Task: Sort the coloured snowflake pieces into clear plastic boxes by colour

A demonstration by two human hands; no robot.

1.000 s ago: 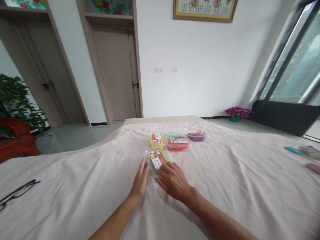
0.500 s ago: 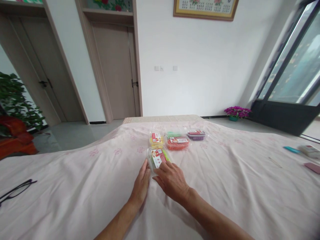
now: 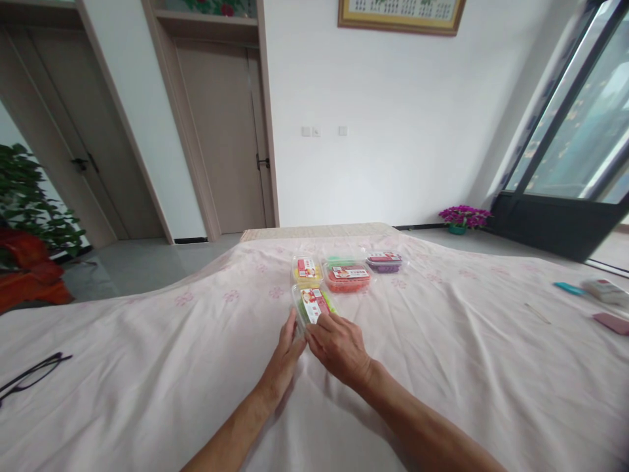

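A clear plastic box with green contents and a red-and-white label [image 3: 313, 305] lies on the pink sheet [image 3: 147, 367]. My left hand [image 3: 289, 354] lies flat with stretched fingers against the box's near-left edge. My right hand [image 3: 339, 349] rests on its near end, fingers curled down over the lid. Just beyond it lie a yellow-filled box [image 3: 306, 270], a red-filled box [image 3: 348, 277] and a purple-filled box [image 3: 384, 262], with a green one [image 3: 339, 261] partly hidden behind the red.
Black glasses [image 3: 29, 375] lie at the sheet's left edge. A teal item [image 3: 569, 288], a white box [image 3: 605, 290] and a pink item [image 3: 610, 322] lie at far right. Doors, a plant [image 3: 29, 210] and a flower pot [image 3: 462, 217] stand beyond the bed.
Both hands have slid the green-filled box away from me, so it now lies close against the yellow-filled box. The camera tilted slightly.
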